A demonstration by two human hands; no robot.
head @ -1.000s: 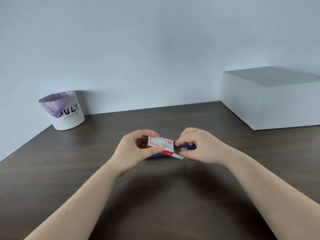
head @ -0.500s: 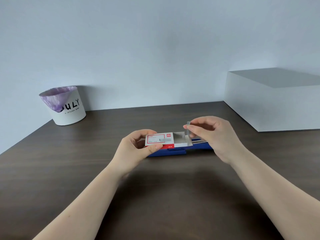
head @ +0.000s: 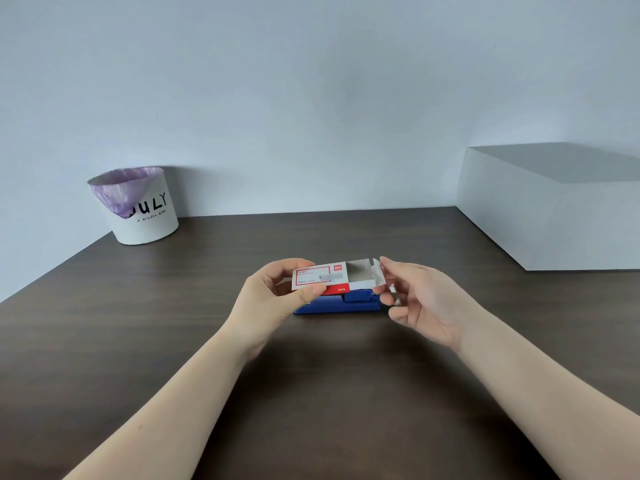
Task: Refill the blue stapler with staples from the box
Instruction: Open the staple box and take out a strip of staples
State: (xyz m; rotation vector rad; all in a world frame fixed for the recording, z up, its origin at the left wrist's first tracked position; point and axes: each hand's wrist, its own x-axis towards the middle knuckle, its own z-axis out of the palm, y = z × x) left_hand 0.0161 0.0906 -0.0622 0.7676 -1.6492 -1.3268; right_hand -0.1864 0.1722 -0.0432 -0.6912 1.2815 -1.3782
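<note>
My left hand (head: 273, 299) holds a red and white staple box (head: 320, 278) just above the table. Its inner tray (head: 363, 273) is slid out to the right and looks empty where it shows. Under the box, the blue stapler (head: 341, 306) lies flat on the table, partly hidden by box and fingers. My right hand (head: 426, 303) is at the tray's right end, palm turned toward me. It pinches a short silvery strip of staples (head: 393, 295), which is blurred.
A white bin (head: 145, 216) with a purple liner stands at the back left by the wall. A large white box (head: 554, 220) fills the back right. The dark wooden table (head: 311, 393) extends toward me between my forearms.
My right hand slid the tray out of the box, lifted a strip of staples from it, then dropped lower beside the tray's end. The left hand kept hold of the box.
</note>
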